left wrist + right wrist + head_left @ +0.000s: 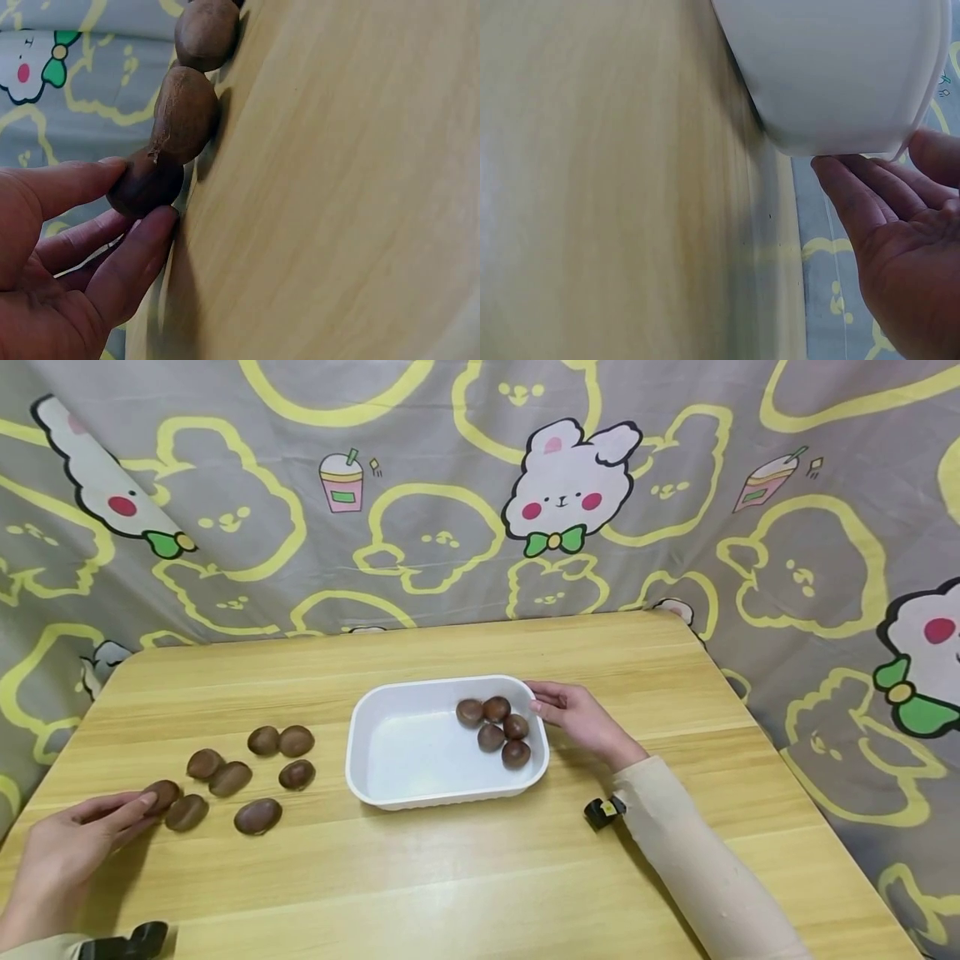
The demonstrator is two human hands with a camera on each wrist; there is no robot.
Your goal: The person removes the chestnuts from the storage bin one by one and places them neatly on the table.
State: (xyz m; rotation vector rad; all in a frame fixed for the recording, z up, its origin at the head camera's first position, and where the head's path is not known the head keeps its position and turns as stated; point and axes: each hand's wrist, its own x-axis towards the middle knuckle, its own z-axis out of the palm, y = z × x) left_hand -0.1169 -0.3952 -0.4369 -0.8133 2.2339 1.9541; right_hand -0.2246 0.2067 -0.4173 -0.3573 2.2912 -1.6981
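At the left of the table, my left hand [86, 843] pinches a brown chestnut [162, 795] between thumb and fingers. In the left wrist view, that chestnut [146, 184] sits low by the tabletop, and another chestnut [186, 112] overlaps it from behind. Several more chestnuts [230, 778] lie loosely grouped to the right of this hand. A white plastic tray [408, 795] stands mid-table, with several chestnuts [491, 737] at its right end. My right hand [581, 718] holds the tray's right end, thumb at the rim and fingers against the outer wall [840, 90].
The light wood table [465, 885] carries everything. Behind it and at both sides hangs a grey curtain [420, 443] with cartoon animal prints. A black wrist device [602, 812] hangs under the right forearm, close to the tabletop.
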